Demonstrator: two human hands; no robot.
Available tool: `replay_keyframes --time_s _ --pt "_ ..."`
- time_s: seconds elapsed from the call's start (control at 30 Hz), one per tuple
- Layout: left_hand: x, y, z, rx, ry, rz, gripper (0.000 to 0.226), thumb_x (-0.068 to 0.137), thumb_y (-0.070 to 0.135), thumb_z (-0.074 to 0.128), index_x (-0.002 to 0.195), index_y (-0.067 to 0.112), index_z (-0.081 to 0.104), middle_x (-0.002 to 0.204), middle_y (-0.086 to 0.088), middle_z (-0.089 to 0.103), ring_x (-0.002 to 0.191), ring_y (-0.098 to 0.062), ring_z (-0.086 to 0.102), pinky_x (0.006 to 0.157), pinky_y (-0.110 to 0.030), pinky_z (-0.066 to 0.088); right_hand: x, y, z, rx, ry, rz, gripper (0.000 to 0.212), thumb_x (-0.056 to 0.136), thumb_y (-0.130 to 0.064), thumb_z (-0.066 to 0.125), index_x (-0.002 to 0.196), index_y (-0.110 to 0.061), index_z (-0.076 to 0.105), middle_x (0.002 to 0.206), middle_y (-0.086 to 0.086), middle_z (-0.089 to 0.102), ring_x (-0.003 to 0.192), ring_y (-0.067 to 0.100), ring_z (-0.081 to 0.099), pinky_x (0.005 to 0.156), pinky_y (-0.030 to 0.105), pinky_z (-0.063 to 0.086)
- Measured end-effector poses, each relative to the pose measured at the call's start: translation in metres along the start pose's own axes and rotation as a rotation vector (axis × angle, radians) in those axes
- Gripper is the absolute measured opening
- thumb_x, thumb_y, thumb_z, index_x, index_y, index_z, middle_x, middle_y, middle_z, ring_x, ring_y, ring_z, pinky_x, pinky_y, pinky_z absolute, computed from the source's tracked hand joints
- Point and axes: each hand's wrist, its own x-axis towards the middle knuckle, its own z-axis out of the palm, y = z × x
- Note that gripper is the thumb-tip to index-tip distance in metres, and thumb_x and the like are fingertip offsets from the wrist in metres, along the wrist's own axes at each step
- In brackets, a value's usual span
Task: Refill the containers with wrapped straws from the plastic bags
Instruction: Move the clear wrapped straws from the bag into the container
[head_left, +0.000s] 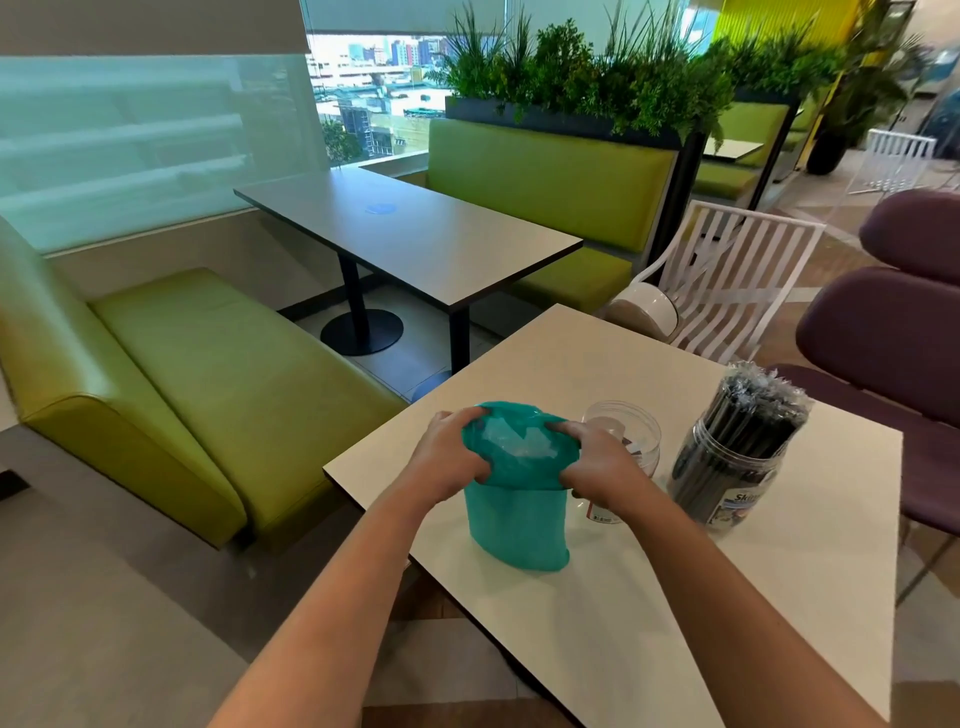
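Left hand (451, 457) and right hand (597, 467) each pinch the rim of the upright teal plastic bag (514, 525), spreading its mouth to reach inside. On the white square table (675, 597), the near-empty clear plastic jar (631, 434) stands at 2 o'clock, the straw-filled clear jar (737, 457) farther at 3 o'clock.

Teal plastic bag (514, 525) upright on white table (675, 597), mouth pulled wide, pale crinkled wrapping inside, probably wrapped straws. Clear jar (623, 441) just behind bag on right, open top, nearly empty, few dark pieces at bottom. Second clear jar (727, 467) farther right, labelled, packed with upright black wrapped straws (748, 415).
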Motion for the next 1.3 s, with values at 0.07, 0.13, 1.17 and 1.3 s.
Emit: replay_keyframes --time_s 0.07,0.13,1.17,1.3 --pt "0.0 0.0 0.0 -0.001 0.004 0.001 0.078 0.072 -0.013 0.064 0.14 0.024 0.049 0.124 -0.002 0.044 0.114 -0.025 0.049 0.082 -0.028 0.05 0.0 0.001 0.001 0.028 -0.007 0.003 0.076 0.077 0.014 0.053 0.142 -0.023 0.044 0.137 0.007 0.048 0.106 0.022 0.057 0.064 0.019 0.051" --pt "-0.001 -0.001 0.0 -0.021 -0.014 -0.003 0.078 0.071 -0.015 0.062 0.137 0.025 0.051 0.119 -0.004 0.046 0.109 -0.023 0.049 0.078 -0.026 0.047 0.0 0.001 0.002 0.044 -0.044 0.007 0.074 0.079 0.014 0.05 0.142 -0.024 0.043 0.137 0.007 0.047 0.098 0.019 0.054 0.055 0.014 0.045" --pt "0.004 -0.018 0.007 -0.111 0.357 0.199 0.017 0.085 0.026 0.075 0.101 0.024 0.076 0.1 0.007 0.066 0.095 -0.006 0.059 0.071 -0.003 0.044 0.022 -0.008 0.015 0.062 0.213 -0.226 0.033 0.09 -0.032 0.067 0.119 -0.016 0.066 0.102 -0.006 0.064 0.093 0.006 0.054 0.075 0.015 0.044" --pt "0.01 -0.016 0.005 -0.146 0.418 0.216 0.011 0.085 0.017 0.074 0.094 0.025 0.075 0.09 0.008 0.058 0.084 -0.006 0.056 0.069 -0.007 0.046 0.027 -0.005 0.015 0.123 0.286 -0.201 0.02 0.093 -0.028 0.062 0.108 -0.016 0.068 0.093 -0.005 0.064 0.092 0.014 0.061 0.071 0.018 0.046"
